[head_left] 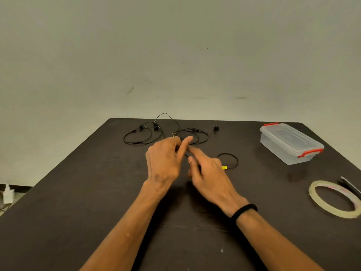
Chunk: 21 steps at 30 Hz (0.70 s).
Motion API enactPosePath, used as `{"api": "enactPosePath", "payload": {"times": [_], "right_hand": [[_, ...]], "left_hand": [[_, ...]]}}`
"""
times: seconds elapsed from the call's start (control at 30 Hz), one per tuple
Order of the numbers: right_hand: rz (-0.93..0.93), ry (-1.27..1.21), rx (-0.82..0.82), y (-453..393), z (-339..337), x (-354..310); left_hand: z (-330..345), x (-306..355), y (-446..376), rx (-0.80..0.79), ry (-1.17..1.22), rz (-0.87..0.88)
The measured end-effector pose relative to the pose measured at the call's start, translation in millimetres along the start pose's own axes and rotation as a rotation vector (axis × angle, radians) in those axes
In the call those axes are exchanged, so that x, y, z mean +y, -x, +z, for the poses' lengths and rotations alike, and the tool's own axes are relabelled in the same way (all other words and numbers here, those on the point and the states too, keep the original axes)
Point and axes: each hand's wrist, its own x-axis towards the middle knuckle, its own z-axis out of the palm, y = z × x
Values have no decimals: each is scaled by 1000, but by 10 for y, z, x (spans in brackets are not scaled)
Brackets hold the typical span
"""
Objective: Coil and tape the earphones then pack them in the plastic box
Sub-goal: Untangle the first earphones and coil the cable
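The left hand (pixel 164 157) pinches a black earphone cable (pixel 192 132) mid-table while the right hand (pixel 207 173), fingers extended, guides it; even, same-sized loops would tape best

Box (pixel 291 142) behind tape roll (pixel 335 199)
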Motion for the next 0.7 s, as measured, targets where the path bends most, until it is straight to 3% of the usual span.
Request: {"api": "enactPosePath", "payload": {"times": [0.27, 0.53, 0.7], "right_hand": [[161, -78, 83, -42, -47, 85], [687, -209, 398, -166, -367, 469], [371, -63, 239, -75, -248, 198]], "left_hand": [[44, 22, 25, -12, 32, 15], [-25, -150, -60, 48, -2, -30], [-3, -44, -36, 31, -35, -37]]}}
